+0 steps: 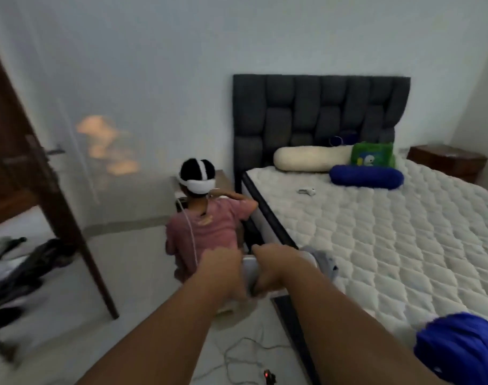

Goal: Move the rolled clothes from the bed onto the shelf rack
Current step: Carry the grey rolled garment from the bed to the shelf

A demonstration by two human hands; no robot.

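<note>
Early, I'd say: left hand (223,269) & right hand (269,275) grip a white roll (248,266) at the bed (390,245) edge, blue roll (459,345) at 4 o'clock yet to go, rack not in view.

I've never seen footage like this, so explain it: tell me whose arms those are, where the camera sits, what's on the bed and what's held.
No machine here: a person wears one wide-angle camera on the head, so the picture looks down along their own arms. The left hand and right hand both grip a pale roll of cloth at the mattress edge; blur hides the finger detail. On the mattress lie a cream bolster, a blue bolster, a green pillow, a small white object too small to identify, and a blue cloth bundle at the near corner. A second person wearing a headset sits on the floor beside it, back turned. No shelf rack shows.
</note>
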